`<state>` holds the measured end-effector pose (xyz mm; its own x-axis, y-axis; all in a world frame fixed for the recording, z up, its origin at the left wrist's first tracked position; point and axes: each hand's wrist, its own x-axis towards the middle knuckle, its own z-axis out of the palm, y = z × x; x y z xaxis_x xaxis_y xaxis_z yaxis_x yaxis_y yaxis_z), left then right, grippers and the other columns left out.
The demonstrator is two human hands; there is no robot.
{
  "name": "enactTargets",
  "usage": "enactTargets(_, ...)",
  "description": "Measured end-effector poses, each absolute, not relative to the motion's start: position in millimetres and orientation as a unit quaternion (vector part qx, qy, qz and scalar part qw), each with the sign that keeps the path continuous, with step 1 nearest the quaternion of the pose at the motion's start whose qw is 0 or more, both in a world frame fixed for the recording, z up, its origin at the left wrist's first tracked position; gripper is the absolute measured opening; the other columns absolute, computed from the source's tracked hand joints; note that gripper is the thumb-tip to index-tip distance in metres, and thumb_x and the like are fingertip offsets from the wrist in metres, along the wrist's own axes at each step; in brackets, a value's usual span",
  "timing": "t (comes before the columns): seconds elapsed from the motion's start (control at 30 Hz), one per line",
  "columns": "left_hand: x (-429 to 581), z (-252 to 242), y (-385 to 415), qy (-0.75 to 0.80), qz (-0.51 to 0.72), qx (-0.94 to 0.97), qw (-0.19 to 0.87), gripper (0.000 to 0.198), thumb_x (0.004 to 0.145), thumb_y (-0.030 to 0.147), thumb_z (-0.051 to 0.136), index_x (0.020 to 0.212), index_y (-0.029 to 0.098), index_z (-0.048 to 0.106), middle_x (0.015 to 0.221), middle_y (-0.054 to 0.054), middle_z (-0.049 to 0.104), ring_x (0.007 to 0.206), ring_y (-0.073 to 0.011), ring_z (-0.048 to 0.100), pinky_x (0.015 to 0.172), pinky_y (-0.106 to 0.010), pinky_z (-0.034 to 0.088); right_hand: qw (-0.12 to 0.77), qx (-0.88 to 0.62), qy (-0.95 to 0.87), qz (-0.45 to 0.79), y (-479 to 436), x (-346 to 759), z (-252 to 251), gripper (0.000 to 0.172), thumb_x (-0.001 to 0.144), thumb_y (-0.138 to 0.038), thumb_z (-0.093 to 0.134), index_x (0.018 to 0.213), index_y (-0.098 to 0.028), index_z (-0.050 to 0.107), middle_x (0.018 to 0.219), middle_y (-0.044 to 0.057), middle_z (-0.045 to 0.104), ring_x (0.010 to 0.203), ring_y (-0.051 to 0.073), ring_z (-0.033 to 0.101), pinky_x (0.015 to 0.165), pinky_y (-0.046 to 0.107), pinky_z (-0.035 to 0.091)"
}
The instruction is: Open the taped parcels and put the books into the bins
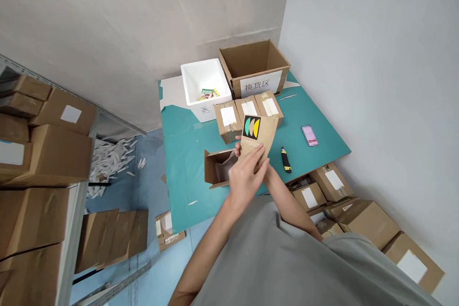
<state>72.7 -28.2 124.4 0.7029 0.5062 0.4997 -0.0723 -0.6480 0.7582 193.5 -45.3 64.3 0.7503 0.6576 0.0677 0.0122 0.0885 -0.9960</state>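
A tan book (261,131) is held up above the table's front part, its cover showing a black square with green, beige and yellow shapes. My left hand (245,172) reaches across the lower cover, with thumb and forefinger closed together at the book's lower right edge. Behind the book is my right hand (237,146), mostly hidden; its fingertips curl round the left edge. Just left of the hands, an open small carton (210,169) with whitish wrapping inside lies on the green table (186,153). To the right lies a black and yellow utility knife (286,160).
Several closed small boxes (229,117) stand behind the book. Farther back are a white foam box (190,81) holding colourful booklets and a large open carton (236,83). A pixelated pink item (309,136) lies at right. Shelved cartons (59,153) flank the left; more cartons (373,222) sit lower right.
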Motion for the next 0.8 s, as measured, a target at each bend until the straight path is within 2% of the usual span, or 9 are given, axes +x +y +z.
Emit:
enactTargets(0.1,66,134,-9,0.186,0.353,0.769,0.499,0.045,0.102,0.048,0.083,0.143,0.028,0.082,0.138,-0.007,0.084,0.119,-0.0334,0.084,0.105,-0.046,0.071,0.750,-0.529,-0.178,0.356,-53,195,65,0.068,0.095,-0.081,0.054,0.125,-0.025,0.080,0.110,0.007,0.086,0.098,0.028,0.083,0.088,0.046,0.072)
enactTargets(0.2,64,131,28,0.232,0.367,0.692,0.577,0.060,0.098,0.059,0.085,0.144,0.021,0.080,0.145,-0.014,0.081,0.133,-0.0369,0.079,0.114,-0.050,0.067,0.771,-0.518,-0.156,0.334,-61,204,69,0.060,0.085,-0.074,0.075,0.122,-0.027,0.079,0.125,0.007,0.086,0.123,0.030,0.079,0.108,0.046,0.067)
enactTargets(0.3,62,117,70,0.257,0.344,0.650,0.627,0.077,0.085,0.067,0.094,0.140,0.015,0.080,0.139,-0.020,0.082,0.135,-0.0409,0.077,0.117,-0.057,0.064,0.760,-0.536,-0.192,0.314,-69,213,72,0.064,0.080,-0.069,0.088,0.127,-0.027,0.077,0.136,0.009,0.084,0.135,0.031,0.075,0.118,0.048,0.062)
enactTargets(0.4,58,104,98,0.269,0.307,0.654,0.637,0.083,0.080,0.067,0.097,0.141,0.014,0.079,0.136,-0.021,0.083,0.134,-0.0427,0.077,0.117,-0.060,0.062,0.753,-0.552,-0.208,0.290,-74,218,72,0.070,0.076,-0.069,0.095,0.126,-0.025,0.075,0.132,0.012,0.085,0.130,0.032,0.078,0.119,0.051,0.061)
enactTargets(0.5,54,101,106,0.262,0.334,0.699,0.576,0.063,0.083,0.057,0.095,0.131,0.019,0.084,0.129,-0.016,0.086,0.130,-0.0405,0.077,0.119,-0.060,0.059,0.746,-0.573,-0.234,0.245,-78,217,73,0.063,0.079,-0.070,0.093,0.121,-0.027,0.074,0.128,0.012,0.086,0.130,0.033,0.078,0.120,0.054,0.059)
enactTargets(0.6,52,104,101,0.227,0.386,0.756,0.477,0.020,0.091,0.042,0.086,0.100,0.025,0.086,0.114,-0.010,0.088,0.127,-0.0354,0.077,0.120,-0.058,0.058,0.733,-0.584,-0.290,0.194,-85,214,81,0.045,0.087,-0.067,0.090,0.105,-0.030,0.073,0.135,0.010,0.084,0.149,0.034,0.068,0.129,0.056,0.051)
enactTargets(0.63,51,106,99,0.212,0.398,0.771,0.450,0.012,0.093,0.037,0.081,0.090,0.026,0.083,0.109,-0.008,0.088,0.127,-0.0339,0.076,0.120,-0.058,0.058,0.727,-0.586,-0.308,0.180,-87,212,85,0.040,0.090,-0.066,0.088,0.100,-0.031,0.072,0.139,0.010,0.084,0.156,0.033,0.062,0.132,0.057,0.048)
enactTargets(0.7,51,109,94,0.193,0.415,0.786,0.416,0.017,0.096,0.032,0.074,0.080,0.027,0.075,0.105,-0.007,0.088,0.127,-0.0323,0.075,0.118,-0.059,0.058,0.713,-0.595,-0.333,0.166,-92,211,93,0.036,0.095,-0.065,0.084,0.096,-0.032,0.070,0.144,0.008,0.082,0.164,0.032,0.054,0.137,0.060,0.042)
enactTargets(0.8,48,111,89,0.194,0.428,0.780,0.415,0.017,0.098,0.035,0.074,0.083,0.027,0.072,0.106,-0.006,0.088,0.130,-0.0330,0.075,0.117,-0.060,0.058,0.702,-0.599,-0.350,0.159,-96,211,100,0.034,0.094,-0.064,0.087,0.100,-0.034,0.072,0.145,0.006,0.081,0.163,0.033,0.056,0.138,0.062,0.040)
